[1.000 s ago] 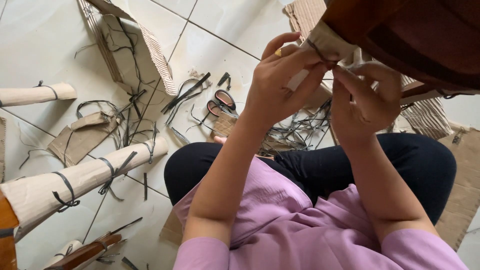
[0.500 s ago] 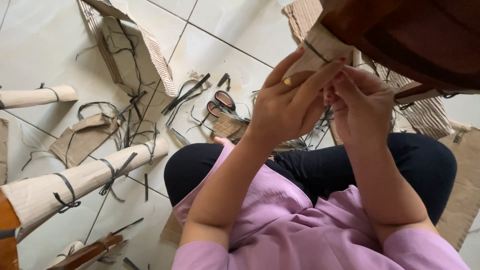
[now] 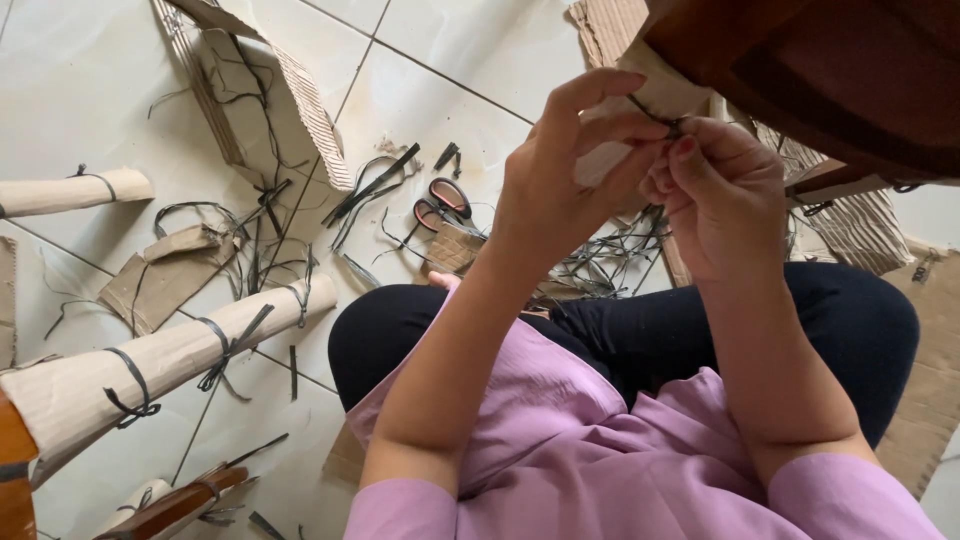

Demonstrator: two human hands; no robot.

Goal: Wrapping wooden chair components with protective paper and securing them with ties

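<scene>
Sitting on a tiled floor [image 3: 130,70], a person works both hands at the paper-wrapped end [image 3: 660,90] of a dark wooden furniture part [image 3: 820,70] held up near the camera. Left hand [image 3: 560,190]: thumb and fingers pinched together on a thin black strap [image 3: 655,115] where it crosses the wrapping. Right hand [image 3: 720,190]: fingertips closed on the same strap, touching the left hand's fingertips. The strap sits against the wrapped end, just under the wood.

On the floor beyond the knees lie black-handled scissors [image 3: 440,200], loose strap offcuts [image 3: 610,265], torn corrugated cardboard [image 3: 270,100] and, to the left, a paper-wrapped leg [image 3: 170,355] bound with black ties.

Risks, as a judgement: the strap is narrow and taut, so a slipping pinch could let it spring loose or dig into a fingertip; pulling hard may tear the paper and scratch the wood beneath. The raised wooden part appears unsupported from this view, so tugging sideways could shift it toward the lap. The offcuts scattered near the legs could snag.
</scene>
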